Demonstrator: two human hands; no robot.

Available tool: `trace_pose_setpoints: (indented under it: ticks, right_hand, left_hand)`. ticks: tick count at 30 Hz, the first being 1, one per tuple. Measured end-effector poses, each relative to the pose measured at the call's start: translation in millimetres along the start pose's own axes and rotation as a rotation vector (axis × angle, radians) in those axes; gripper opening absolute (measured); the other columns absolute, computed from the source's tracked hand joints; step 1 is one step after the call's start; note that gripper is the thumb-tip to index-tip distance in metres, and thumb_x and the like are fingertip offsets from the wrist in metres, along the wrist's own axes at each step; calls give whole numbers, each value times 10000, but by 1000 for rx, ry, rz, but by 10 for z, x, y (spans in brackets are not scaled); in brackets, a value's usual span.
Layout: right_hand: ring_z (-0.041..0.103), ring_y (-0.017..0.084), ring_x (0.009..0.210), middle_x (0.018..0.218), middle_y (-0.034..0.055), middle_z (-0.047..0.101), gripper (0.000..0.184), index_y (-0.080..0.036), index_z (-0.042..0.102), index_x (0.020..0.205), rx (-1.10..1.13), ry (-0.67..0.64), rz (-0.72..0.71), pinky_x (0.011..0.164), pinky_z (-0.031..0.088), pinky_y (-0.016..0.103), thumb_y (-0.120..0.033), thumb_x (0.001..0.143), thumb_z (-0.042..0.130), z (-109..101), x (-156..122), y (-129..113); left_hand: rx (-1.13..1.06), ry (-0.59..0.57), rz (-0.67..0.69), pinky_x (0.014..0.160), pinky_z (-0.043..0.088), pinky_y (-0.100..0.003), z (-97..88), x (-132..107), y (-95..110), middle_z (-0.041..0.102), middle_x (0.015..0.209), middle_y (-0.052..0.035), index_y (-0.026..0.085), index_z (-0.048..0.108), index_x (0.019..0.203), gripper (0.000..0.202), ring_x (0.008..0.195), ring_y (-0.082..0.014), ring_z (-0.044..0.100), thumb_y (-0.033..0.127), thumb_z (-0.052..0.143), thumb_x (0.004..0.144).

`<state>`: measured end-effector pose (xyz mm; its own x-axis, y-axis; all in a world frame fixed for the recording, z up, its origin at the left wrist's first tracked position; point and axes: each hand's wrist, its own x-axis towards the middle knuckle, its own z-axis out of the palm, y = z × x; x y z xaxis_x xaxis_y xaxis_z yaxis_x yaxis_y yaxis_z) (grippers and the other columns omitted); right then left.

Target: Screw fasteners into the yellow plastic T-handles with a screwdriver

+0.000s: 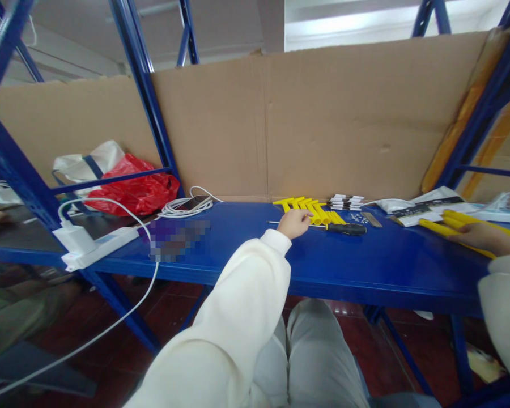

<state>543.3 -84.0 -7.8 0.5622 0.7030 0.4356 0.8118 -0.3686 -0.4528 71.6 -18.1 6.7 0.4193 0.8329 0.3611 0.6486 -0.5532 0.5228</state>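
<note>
My left hand (295, 222) reaches out in a white sleeve onto the blue shelf (246, 249). Its fingers are curled, resting over the thin shaft of a black-handled screwdriver (346, 228) and touching a pile of yellow T-shaped plastic parts (312, 209). What the fingers grip is hidden. At the right edge, my right hand (480, 237) is closed around several long yellow pieces (448, 224) that stick out to the left. A stack of small black-and-white parts (345, 201) and a few tiny screws (357, 217) lie beside the yellow pile.
A cardboard sheet (323, 113) backs the shelf. A phone on coiled white cable (187, 205), a power strip with charger (89, 243), a red bag (131, 187) and white packets (425, 207) lie around. Blue rack posts (144, 96) stand on the left and right.
</note>
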Motion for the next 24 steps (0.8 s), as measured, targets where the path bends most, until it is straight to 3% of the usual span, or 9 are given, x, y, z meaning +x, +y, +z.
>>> trace_pose_setpoints:
  ticks: [3,6,10,14,17,19,21,24]
  right_hand:
    - [521,258,535,539,92,512,530,-270,424,423,-60,-209,108,713,494,509,-328,741,844,9,-16,-78]
    - [592,286,651,584,106,559,505,-274,451,422,-73,-265,176,749,472,478,-165,752,818,-37,-68,-227]
    - [655,336,817,621,98,555,545,-309,389,473,39,-127,215,840,470,475,-133,833,759,-126,-180,-533]
    - [644,324,851,681,61,573,425,-312,486,591,190,-12,182,859,484,453,-168,844,796,-201,-300,-945]
    - [652,285,871,760,81,657,360,-293,499,662,313,78,122,883,495,425,-130,828,774,-184,-402,-1320]
    - [670,268,887,834,88,719,247,-258,583,731,397,90,27,894,517,402,-162,825,790,-112,-473,-1583]
    - [700,267,917,898,91,772,127,-226,687,818,466,79,-123,910,542,388,-213,813,812,11,-536,-1845]
    - [739,306,936,952,107,818,208,-212,771,917,545,64,-405,896,595,426,-371,802,838,268,-612,-2228]
  left_hand:
    - [7,-28,-1,1019,672,-369,-11,-3,3,892,1027,-111,164,871,1270,376,880,-213,864,117,600,1013]
    - [8,-35,0,1019,670,-370,-12,-2,2,891,1033,-117,155,864,1289,390,874,-214,862,117,587,1017]
    - [8,-31,-4,1049,662,-390,3,8,-10,891,1075,-117,161,856,1305,405,929,-226,863,119,572,1019]
    - [44,33,-7,1159,610,-395,21,17,-26,876,1232,-110,181,858,1299,424,1150,-252,839,104,548,1020]
    - [45,110,-18,1238,549,-375,33,29,-42,818,1406,-116,174,821,1364,445,1334,-259,768,104,543,1024]
    - [-16,190,-18,1308,474,-369,44,49,-60,723,1568,-125,163,727,1502,505,1480,-253,672,124,547,1032]
    - [-122,300,-26,1378,366,-377,59,83,-87,575,1723,-138,157,568,1654,609,1632,-247,514,175,567,1045]
    - [-336,473,-71,1426,245,-412,87,153,-142,366,1848,-152,174,350,1774,782,1747,-252,288,294,628,1053]
